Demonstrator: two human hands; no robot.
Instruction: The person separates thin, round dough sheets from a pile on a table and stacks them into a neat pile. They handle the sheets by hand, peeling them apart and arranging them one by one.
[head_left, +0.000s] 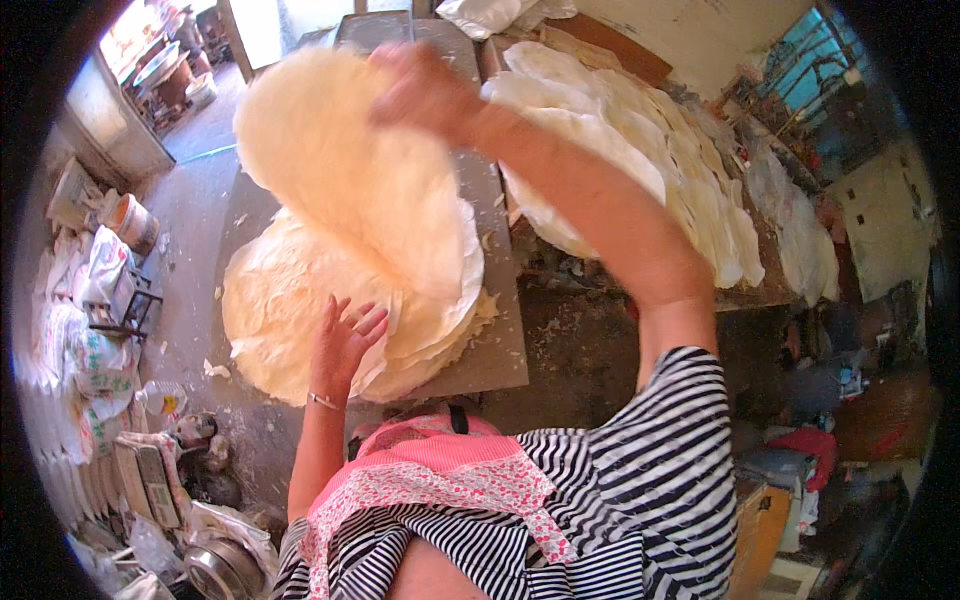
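Note:
My right hand (424, 94), blurred, grips the edge of a large, thin, round flatbread sheet (330, 127). That sheet is raised and tilted, its lower part folding down onto a stack of similar flatbread sheets (285, 307). Over the near side of the stack is my left hand (351, 337), fingers spread and nothing held. I cannot tell whether it touches the top sheet. The stack rests on a flat board-like table (495, 352) strewn with pale flakes, and its sheets have uneven, overlapping edges.
More flatbread sheets (705, 180) overlap along a bench at right. White sacks (97, 360), a clear plastic bottle (160, 397), a bucket (136, 223) and a metal pot (225, 570) line the left side. An open doorway (150, 67) lies at the far left.

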